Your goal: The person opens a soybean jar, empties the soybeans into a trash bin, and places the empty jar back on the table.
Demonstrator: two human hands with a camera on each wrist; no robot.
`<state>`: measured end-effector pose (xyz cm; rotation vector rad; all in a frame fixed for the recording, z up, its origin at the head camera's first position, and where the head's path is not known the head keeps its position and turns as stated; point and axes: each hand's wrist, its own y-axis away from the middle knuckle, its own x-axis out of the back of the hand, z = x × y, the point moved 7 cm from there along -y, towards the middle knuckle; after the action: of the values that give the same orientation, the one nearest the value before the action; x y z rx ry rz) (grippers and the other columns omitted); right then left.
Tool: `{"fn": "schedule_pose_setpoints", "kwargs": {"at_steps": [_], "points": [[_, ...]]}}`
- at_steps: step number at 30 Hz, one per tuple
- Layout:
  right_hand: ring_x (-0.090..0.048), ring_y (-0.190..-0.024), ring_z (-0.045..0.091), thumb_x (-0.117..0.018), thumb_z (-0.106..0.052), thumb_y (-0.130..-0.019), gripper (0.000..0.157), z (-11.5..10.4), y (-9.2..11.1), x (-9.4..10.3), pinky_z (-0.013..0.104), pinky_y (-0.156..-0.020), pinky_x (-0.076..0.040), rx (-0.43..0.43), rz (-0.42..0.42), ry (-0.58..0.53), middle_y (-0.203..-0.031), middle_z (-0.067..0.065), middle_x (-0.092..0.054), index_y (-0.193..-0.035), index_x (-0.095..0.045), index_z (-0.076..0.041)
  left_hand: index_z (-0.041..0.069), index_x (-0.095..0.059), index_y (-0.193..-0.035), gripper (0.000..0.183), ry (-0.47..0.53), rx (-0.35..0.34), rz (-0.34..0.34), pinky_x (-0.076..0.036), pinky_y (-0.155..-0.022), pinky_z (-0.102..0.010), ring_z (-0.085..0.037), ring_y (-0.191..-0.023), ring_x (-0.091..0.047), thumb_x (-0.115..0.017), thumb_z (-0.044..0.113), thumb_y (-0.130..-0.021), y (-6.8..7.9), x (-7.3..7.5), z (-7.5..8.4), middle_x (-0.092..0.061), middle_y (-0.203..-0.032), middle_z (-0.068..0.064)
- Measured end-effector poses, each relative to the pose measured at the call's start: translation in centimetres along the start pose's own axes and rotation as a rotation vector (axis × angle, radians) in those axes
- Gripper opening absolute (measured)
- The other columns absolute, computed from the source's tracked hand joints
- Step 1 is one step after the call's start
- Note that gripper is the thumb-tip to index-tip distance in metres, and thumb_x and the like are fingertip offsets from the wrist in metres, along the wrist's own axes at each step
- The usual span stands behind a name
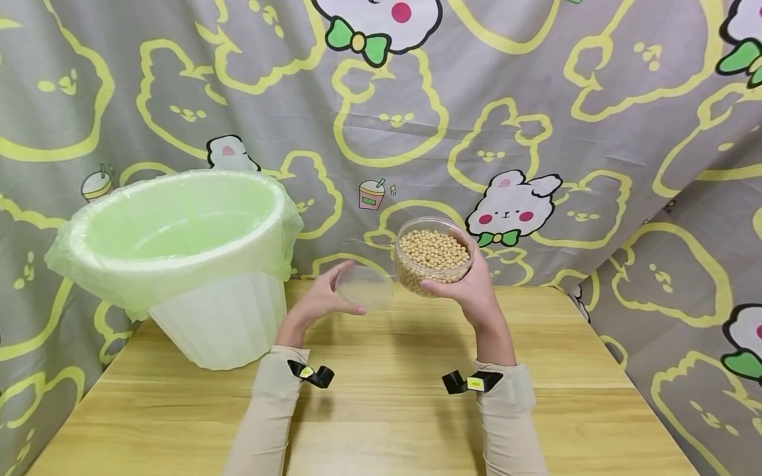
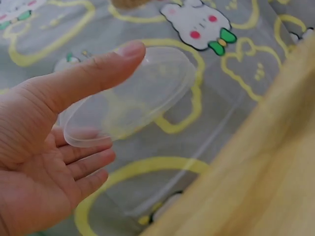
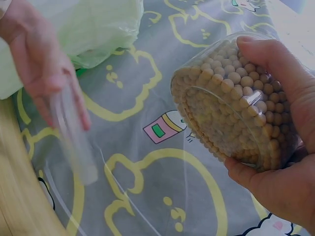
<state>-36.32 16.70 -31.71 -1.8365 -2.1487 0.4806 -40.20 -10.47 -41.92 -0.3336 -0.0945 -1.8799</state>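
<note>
In my right hand (image 1: 476, 284) I grip a clear round jar (image 3: 197, 93), held up over the back of the table and tilted. Soybeans (image 1: 433, 249) or similar tan beads fill much of the jar, and its top is uncovered. My left hand (image 1: 324, 297) pinches a translucent round lid (image 2: 133, 98) between thumb and fingers, a short way left of the jar. The lid and the jar are apart. In the left wrist view the thumb (image 2: 93, 78) lies over the near face of the lid, with the other fingers behind and below it.
A white ribbed bin (image 1: 220, 324) lined with a pale green plastic bag (image 1: 280, 231) stands on the wooden table (image 1: 381, 410) at the left. A grey curtain (image 1: 393, 86) with cartoon animals hangs behind the table and along its right side.
</note>
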Motion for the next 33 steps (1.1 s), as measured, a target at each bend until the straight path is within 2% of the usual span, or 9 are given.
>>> {"fn": "schedule_pose_setpoints", "kwargs": {"at_steps": [4,9,13,17,25,33], "points": [[-0.045,-0.132,0.021,-0.083,0.018,-0.062,0.107,0.1,-0.1,-0.2,0.02,-0.095,-0.053,-0.003,-0.003,0.0,-0.152,0.008,-0.038,-0.153,-0.035,-0.012,0.017,-0.028,-0.161,0.117,-0.022,0.04,-0.022,-0.014,-0.125,-0.056,-0.034,-0.159,-0.012,-0.096,0.018,-0.066,-0.2,-0.5,-1.4,-0.022,-0.17,-0.006],[-0.045,-0.133,0.022,-0.084,0.017,-0.062,0.107,0.1,-0.1,-0.3,0.02,-0.096,-0.052,-0.011,0.0,0.011,-0.153,0.008,-0.037,-0.153,-0.036,-0.012,0.012,-0.027,-0.161,0.117,-0.061,0.065,-0.035,-0.022,-0.124,-0.056,-0.038,-0.155,-0.024,-0.095,0.013,-0.065,-0.5,-1.1,-2.7,-0.03,-0.166,-0.017],[-0.044,-0.134,0.022,-0.085,0.016,-0.062,0.107,0.3,-0.2,-0.4,0.02,-0.097,-0.052,-0.013,-0.003,0.026,-0.154,0.007,-0.036,-0.153,-0.037,-0.012,0.01,-0.027,-0.161,0.117,-0.042,0.077,-0.058,-0.024,-0.123,-0.056,-0.04,-0.152,-0.03,-0.095,0.011,-0.066,-0.7,-1.6,-3.8,-0.033,-0.163,-0.022],[-0.045,-0.133,0.023,-0.086,0.015,-0.061,0.107,0.4,-0.2,-0.6,0.02,-0.098,-0.051,-0.01,-0.01,0.037,-0.156,0.01,-0.035,-0.153,-0.037,-0.01,0.007,-0.025,-0.161,0.118,-0.025,0.084,-0.073,-0.021,-0.124,-0.055,-0.039,-0.153,-0.029,-0.094,0.009,-0.066,-0.7,-1.9,-4.6,-0.031,-0.165,-0.019],[-0.046,-0.131,0.023,-0.087,0.013,-0.062,0.109,0.7,-0.1,-0.7,0.02,-0.096,-0.051,-0.031,-0.019,0.055,-0.152,0.009,-0.039,-0.155,-0.033,-0.006,0.004,-0.026,-0.16,0.119,-0.084,0.089,-0.086,-0.019,-0.125,-0.053,-0.038,-0.155,-0.024,-0.094,0.004,-0.063,-0.8,-2.4,-5.7,-0.029,-0.166,-0.018],[-0.045,-0.132,0.022,-0.089,0.011,-0.062,0.11,0.8,-0.1,-0.8,0.02,-0.097,-0.051,-0.033,-0.026,0.073,-0.152,0.008,-0.038,-0.155,-0.033,-0.008,0.003,-0.029,-0.159,0.122,-0.213,0.143,-0.068,-0.019,-0.124,-0.058,-0.042,-0.153,-0.025,-0.097,0.004,-0.057,-0.7,-2.4,-6.5,-0.03,-0.164,-0.022]]}}
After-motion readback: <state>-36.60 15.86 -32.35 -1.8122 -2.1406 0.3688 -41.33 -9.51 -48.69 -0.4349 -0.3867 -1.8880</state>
